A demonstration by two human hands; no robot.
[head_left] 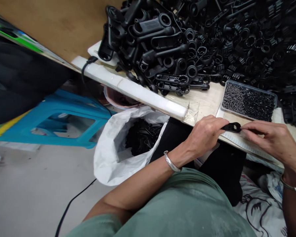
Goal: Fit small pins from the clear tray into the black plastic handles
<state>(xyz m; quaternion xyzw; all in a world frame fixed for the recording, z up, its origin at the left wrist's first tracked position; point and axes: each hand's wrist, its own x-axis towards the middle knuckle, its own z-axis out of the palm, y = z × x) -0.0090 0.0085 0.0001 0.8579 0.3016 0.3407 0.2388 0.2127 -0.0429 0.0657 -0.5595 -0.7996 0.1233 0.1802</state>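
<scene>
Between my hands, at the table's front edge, is a small black plastic part (233,127) with a ring-shaped end. My left hand (205,133) grips its left end between thumb and fingers. At the ring end, the thumb and fingertips of my right hand (270,136) are pinched together, touching the part or something tiny beside it that I cannot make out. Just behind my hands lies a clear plastic box (276,98) filled with small dark screws (234,97) and black bits.
A large heap of black plastic parts (160,42) covers the table's back. White foam padding (128,86) runs along the front edge. Below left stand a white sack (108,158) holding black parts and a blue stool (22,126). A black cable (71,204) crosses the floor.
</scene>
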